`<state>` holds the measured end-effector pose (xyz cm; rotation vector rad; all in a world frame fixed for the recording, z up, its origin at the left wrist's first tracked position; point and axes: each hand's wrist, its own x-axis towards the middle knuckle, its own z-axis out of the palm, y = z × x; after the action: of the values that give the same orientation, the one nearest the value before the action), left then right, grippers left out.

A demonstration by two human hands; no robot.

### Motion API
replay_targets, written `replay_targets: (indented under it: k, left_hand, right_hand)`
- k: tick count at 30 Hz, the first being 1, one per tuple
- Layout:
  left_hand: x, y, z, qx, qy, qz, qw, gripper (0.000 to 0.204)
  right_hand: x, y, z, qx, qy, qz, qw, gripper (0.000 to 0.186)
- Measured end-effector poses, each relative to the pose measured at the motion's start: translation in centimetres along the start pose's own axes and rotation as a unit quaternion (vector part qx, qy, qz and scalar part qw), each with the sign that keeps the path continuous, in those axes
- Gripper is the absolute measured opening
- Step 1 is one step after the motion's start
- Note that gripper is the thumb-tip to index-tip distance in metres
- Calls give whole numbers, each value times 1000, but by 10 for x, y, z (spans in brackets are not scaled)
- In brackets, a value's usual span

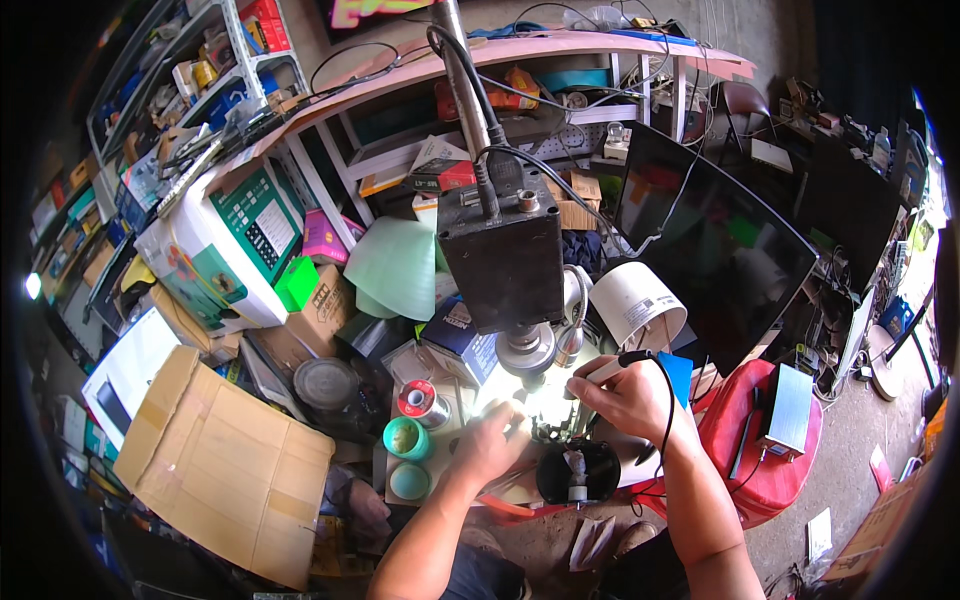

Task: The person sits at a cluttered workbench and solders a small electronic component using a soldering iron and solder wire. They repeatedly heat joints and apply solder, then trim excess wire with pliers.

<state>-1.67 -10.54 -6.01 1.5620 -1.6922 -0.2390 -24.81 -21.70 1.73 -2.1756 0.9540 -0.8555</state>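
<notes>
Under a black microscope body [497, 260], a glaring light washes out a small work piece [553, 422]. My left hand [485, 440] reaches into the glare from the left, fingertips pinched beside the piece; what they hold is hidden. My right hand [630, 400] grips a slim soldering-iron handle [607, 368], its tip near the lit piece and its black cable trailing over the wrist. Left of my left hand are a solder spool [423, 403], a turquoise jar [405, 438] and its lid [410, 481]. A round black container [577, 470] sits below the work piece.
A cardboard sheet [230, 460] lies at the left. A white lampshade-like cylinder [632, 298] and a large screen [715, 250] stand behind my right hand. A silver box [788, 405] rests on a red stool [728, 430]. Cluttered shelves and boxes surround the bench.
</notes>
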Motion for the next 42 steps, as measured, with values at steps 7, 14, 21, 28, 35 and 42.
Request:
replay_targets:
  k: [7, 14, 21, 28, 35, 42]
  left_hand:
    - [0, 2, 0, -6, 2, -1, 1000, 17]
    - [1, 1, 1, -3, 7, 4, 1000, 17]
    - [1, 3, -1, 1, 5, 2, 1000, 16]
    - [0, 4, -2, -1, 2, 0, 1000, 17]
    - [1, 3, -1, -6, 6, 3, 1000, 17]
    - [0, 1, 1, -7, 5, -4, 1000, 17]
  right_hand:
    - [1, -3, -2, 3, -15, 1, 1000, 40]
    - [1, -8, -9, -44, -72, 51, 995, 25]
    - [1, -9, -9, -46, -74, 48, 995, 24]
    - [0, -11, -9, -39, -73, 43, 996, 24]
    - [0, -7, -8, -48, -70, 49, 995, 24]
    - [0, -7, -9, -55, -62, 41, 996, 25]
